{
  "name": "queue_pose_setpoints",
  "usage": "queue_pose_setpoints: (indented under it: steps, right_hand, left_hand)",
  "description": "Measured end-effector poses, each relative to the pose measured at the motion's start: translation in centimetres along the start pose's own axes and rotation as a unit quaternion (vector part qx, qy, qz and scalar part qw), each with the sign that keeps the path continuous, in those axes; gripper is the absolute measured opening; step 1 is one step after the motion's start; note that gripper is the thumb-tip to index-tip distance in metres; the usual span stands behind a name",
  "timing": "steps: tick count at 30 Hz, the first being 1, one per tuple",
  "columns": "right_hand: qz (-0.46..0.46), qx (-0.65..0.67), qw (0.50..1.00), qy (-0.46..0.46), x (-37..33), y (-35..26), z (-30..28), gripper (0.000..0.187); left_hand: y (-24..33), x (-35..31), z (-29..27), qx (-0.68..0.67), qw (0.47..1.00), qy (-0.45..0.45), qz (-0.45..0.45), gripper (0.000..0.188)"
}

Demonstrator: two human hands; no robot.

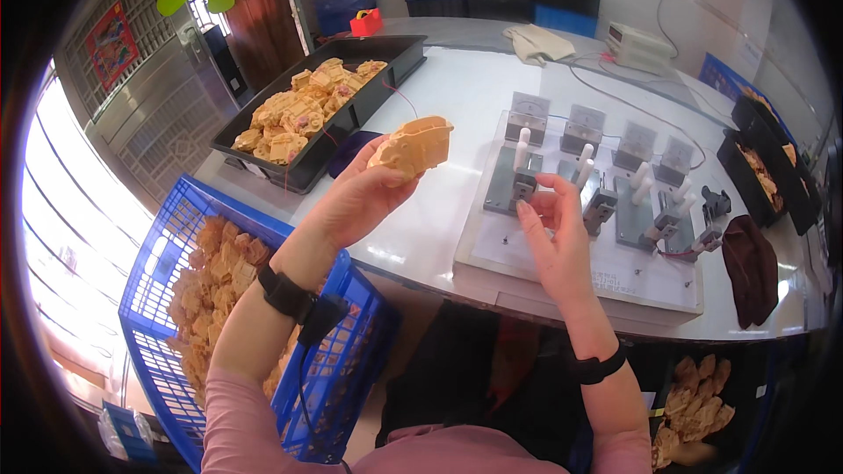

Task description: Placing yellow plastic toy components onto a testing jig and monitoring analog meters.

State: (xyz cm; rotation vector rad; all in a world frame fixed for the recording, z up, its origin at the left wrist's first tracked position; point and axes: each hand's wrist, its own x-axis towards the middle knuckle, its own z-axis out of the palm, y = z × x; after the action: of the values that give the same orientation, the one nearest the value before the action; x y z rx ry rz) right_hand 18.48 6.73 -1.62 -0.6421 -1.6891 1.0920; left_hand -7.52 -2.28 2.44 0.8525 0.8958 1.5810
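My left hand (pixel 364 197) is closed around a tan moulded plastic housing (pixel 420 147), raised above the white table. The housing has a ribbed, uneven edge. My right hand (pixel 555 233) is at the test fixture (pixel 479 241) with its fingers bent and apart. Its thumb and index fingertips are beside a small dark clamp block (pixel 524 184), the leftmost in a row; whether they touch it I cannot tell. White-handled levers (pixel 522 147) stand on grey plates there, behind which is a row of panel meters (pixel 529 114).
A black tray (pixel 303 175) heaped with tan housings (pixel 299 110) stands at the back left. Below it is a blue crate (pixel 158 320) of more tan parts. Dark bins (pixel 746 162) and a dark cloth (pixel 749 272) lie at the right. A folded beige cloth (pixel 536 42) is at the back.
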Motion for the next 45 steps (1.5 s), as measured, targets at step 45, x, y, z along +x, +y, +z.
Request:
queue_pose_setpoints:
  steps: [45]
  right_hand:
    - [-0.139, -0.049, 0.985, 0.093, -1.1, 0.5, 0.3, 0.016]
  left_hand:
    - [-1.8, 3.1, 4.5, 0.712, 0.649, -0.061, 0.26, 0.08]
